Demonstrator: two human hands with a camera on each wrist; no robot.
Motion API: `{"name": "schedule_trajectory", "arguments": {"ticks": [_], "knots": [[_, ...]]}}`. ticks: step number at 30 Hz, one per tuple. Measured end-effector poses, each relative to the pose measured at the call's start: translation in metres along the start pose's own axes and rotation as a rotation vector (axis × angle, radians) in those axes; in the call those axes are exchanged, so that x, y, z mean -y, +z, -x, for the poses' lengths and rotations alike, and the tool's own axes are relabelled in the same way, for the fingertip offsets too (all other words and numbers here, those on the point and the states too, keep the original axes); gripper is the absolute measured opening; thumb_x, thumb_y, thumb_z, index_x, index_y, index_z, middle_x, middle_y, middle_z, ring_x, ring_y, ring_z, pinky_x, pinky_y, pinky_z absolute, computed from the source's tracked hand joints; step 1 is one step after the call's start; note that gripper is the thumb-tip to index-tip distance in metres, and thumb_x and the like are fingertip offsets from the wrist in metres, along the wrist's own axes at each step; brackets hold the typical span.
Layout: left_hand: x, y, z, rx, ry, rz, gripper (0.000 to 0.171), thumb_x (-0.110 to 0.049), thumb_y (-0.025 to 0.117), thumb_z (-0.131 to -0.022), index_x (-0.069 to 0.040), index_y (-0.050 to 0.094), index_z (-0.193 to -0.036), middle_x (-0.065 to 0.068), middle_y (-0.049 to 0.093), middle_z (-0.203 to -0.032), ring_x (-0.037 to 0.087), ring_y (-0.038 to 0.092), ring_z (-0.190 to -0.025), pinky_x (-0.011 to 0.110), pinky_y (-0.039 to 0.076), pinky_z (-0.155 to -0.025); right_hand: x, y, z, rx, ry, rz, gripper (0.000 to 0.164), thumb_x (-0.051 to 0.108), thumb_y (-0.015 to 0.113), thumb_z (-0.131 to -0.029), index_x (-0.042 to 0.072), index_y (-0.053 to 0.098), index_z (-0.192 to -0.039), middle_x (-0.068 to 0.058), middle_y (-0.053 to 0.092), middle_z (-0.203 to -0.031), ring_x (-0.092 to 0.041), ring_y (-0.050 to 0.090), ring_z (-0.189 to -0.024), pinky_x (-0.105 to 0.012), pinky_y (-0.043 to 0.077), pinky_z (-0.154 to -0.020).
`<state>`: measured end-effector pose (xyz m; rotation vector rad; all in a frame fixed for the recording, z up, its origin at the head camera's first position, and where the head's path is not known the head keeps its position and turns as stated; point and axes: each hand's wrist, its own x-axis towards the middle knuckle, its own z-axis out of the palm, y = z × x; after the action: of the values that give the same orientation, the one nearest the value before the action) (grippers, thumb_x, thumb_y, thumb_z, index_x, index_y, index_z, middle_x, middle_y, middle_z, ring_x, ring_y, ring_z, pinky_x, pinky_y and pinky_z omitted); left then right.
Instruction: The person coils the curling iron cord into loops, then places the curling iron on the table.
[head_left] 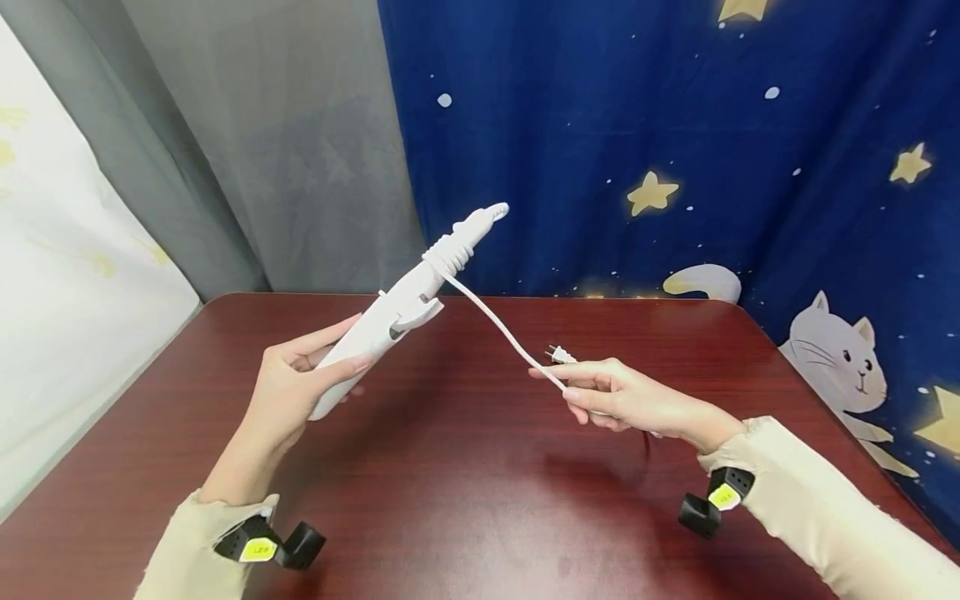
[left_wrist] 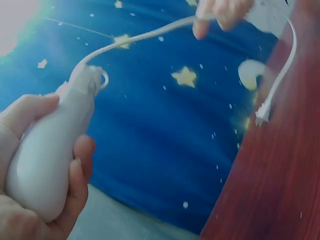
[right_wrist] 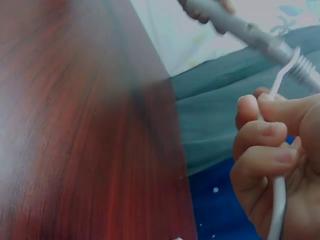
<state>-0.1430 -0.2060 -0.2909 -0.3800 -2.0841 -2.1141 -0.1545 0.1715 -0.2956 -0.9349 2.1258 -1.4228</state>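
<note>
My left hand (head_left: 285, 383) grips the thick end of a white curling iron (head_left: 382, 321), which tilts up to the right above the table. Several turns of its white cord (head_left: 491, 315) are wound round the narrower upper part. From there the cord runs down to my right hand (head_left: 637, 396), where thumb and fingers pinch it. Beyond the right fingers shows the two-pin plug (head_left: 561, 356); in the left wrist view the plug (left_wrist: 262, 112) dangles on a loop of cord. In the right wrist view a length of cord (right_wrist: 278, 205) passes through the curled fingers.
Both hands are over a dark red wooden table (head_left: 465, 517). Behind it hang a grey curtain (head_left: 300, 150) and a blue curtain (head_left: 540, 150) with stars and a cat. A white cloth (head_left: 67, 275) hangs along the left side.
</note>
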Motion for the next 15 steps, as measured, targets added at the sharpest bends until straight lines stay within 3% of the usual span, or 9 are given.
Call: {"name": "schedule_trajectory", "arguments": {"ticks": [7,12,15], "knots": [[-0.006,0.008,0.005,0.169,0.099,0.112,0.047,0.013,0.063,-0.078,-0.01,0.065,-0.119,0.007,0.068,-0.102,0.021,0.065,-0.064,0.032,0.053,-0.051,-0.02,-0.016,-0.015,-0.011,-0.077,0.053,0.032,0.006,0.047,-0.097,0.007,0.057,-0.127,-0.025,0.047,-0.069,-0.017,0.03,-0.041,-0.026,0.023,-0.034],[-0.008,0.014,0.01,0.364,0.197,0.139,0.049,0.015,0.062,-0.076,-0.008,0.064,-0.12,0.01,0.067,-0.104,0.02,0.064,-0.07,0.036,0.053,-0.052,-0.029,-0.029,-0.021,-0.011,-0.085,0.069,0.029,0.005,0.048,-0.096,0.003,0.061,-0.122,-0.015,0.053,-0.068,-0.015,0.033,-0.043,-0.031,0.024,-0.035],[-0.009,0.018,0.013,0.465,0.208,0.14,0.052,0.015,0.064,-0.075,-0.01,0.064,-0.12,0.009,0.068,-0.102,0.019,0.063,-0.067,0.038,0.053,-0.052,-0.033,-0.035,-0.025,-0.007,-0.094,0.081,0.023,0.006,0.05,-0.095,-0.001,0.064,-0.112,-0.01,0.056,-0.067,-0.014,0.036,-0.044,-0.03,0.027,-0.036]]}}
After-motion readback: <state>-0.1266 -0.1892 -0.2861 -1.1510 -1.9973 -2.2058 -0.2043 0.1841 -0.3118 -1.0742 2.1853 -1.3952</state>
